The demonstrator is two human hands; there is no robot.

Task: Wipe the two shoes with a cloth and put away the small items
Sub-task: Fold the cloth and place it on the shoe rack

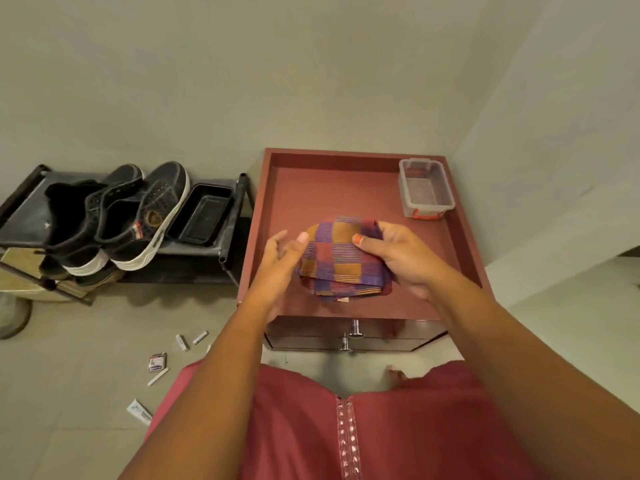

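A folded checked cloth in purple, orange and red lies over the top of a red-brown cabinet. My right hand grips its right side, thumb on top. My left hand is beside the cloth's left edge with relaxed fingers, thumb tip touching the fabric. Two black shoes with white soles lean on a dark shoe rack at the left. Small items lie on the floor: two small tubes, a little packet, a white stick and a sachet.
A clear plastic box with red clips stands in the cabinet top's far right corner. A black tray sits on the rack beside the shoes. The cabinet has two drawers with metal knobs. Walls stand behind and to the right.
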